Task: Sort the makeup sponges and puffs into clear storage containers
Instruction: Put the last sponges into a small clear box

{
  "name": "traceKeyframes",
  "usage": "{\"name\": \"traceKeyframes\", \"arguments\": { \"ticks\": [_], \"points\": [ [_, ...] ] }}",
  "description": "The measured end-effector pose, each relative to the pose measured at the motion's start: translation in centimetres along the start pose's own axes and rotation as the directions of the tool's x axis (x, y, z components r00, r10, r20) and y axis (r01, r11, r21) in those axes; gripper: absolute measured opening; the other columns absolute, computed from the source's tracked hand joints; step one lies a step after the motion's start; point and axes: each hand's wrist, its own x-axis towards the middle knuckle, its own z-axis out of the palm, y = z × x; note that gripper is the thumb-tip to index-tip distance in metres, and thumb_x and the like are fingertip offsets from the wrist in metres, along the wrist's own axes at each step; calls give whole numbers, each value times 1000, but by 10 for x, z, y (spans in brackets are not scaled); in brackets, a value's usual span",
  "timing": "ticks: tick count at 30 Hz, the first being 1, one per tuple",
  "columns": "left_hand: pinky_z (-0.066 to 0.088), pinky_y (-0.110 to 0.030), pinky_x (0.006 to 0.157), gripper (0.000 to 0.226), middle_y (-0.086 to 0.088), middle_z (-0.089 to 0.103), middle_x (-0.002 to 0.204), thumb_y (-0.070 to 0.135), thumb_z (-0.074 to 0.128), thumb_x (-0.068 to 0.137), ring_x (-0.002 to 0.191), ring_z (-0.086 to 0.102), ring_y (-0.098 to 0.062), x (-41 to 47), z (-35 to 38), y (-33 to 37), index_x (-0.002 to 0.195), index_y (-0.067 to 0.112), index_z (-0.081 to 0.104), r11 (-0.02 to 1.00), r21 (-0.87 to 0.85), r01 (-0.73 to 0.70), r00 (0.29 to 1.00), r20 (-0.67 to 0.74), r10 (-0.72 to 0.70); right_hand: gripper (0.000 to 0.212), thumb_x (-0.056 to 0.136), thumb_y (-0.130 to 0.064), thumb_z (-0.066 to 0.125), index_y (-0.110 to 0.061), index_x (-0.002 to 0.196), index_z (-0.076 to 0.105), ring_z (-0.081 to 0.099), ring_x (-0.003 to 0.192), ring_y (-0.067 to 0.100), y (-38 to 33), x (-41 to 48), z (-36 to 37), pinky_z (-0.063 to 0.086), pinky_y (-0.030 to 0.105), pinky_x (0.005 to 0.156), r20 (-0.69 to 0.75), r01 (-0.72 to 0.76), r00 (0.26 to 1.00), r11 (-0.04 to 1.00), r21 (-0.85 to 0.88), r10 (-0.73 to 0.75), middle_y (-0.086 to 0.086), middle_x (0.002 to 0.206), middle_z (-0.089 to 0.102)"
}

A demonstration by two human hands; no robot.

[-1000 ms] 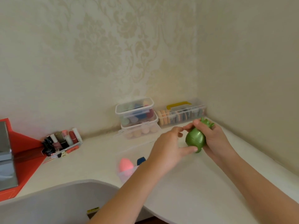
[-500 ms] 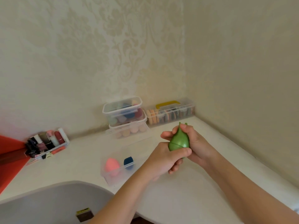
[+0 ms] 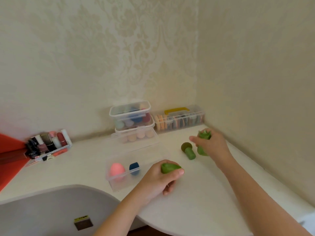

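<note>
White counter (image 3: 196,193) — green sponge (image 3: 188,150) lies just beside right hand (image 3: 210,144).

white counter (image 3: 95,160) | clear containers (image 3: 134,133) | green-handled puff (image 3: 188,151) | cosmetics tray (image 3: 49,147)

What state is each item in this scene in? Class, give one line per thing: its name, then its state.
green case bottom half: separated, held in left hand
green case top half: held in right hand
mushroom sponge: lying loose on counter
front container: open, holds pink and blue sponges
stacked containers: lids on
handled box: closed, full of puffs
</note>
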Motion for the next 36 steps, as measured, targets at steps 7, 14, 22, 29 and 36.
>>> {"name": "traceKeyframes", "arguments": {
  "ticks": [7,14,22,29,36],
  "points": [
    [47,-26,53,53,-8,68,82,41,80,63,66,65,-18,-3,8,-17,100,14,54,998,14,-63,993,-101,64,48,68,-44,78,-16,94,49,49,75,17,10,-9,18,31,26,53,88,117,993,728,-676,-77,-3,82,53],
    [50,-21,85,63,8,67,98,53,78,50,91,64,-4,-21,-12,-30,106,31,59,980,172,-102,971,-198,136,31,77,-29,70,-20,104,58,52,80,18,13,-7,18,38,26,62,73,95,995,713,-695,-62,-1,91,59],
    [54,-25,81,54,10,68,92,54,76,59,87,65,-6,-40,-31,1,106,32,60,935,310,-172,939,-236,251,22,76,-7,74,-26,88,73,62,68,10,-16,-20,3,47,23,68,386,130,898,966,225,-211,0,71,68],
    [49,-15,80,65,13,59,107,39,76,74,80,62,-3,-28,-30,26,132,34,47,800,590,-110,921,-242,305,23,66,-11,72,-25,85,74,63,71,8,-21,-33,5,50,17,67,617,218,729,955,202,-297,-2,78,70],
    [42,-21,60,35,9,53,76,32,70,80,63,48,-4,-24,-20,25,108,35,49,767,617,-178,935,-137,328,24,66,-13,74,-29,85,74,60,73,8,-20,-35,7,49,18,69,668,230,698,964,132,-258,-4,82,69]
  ]
}}
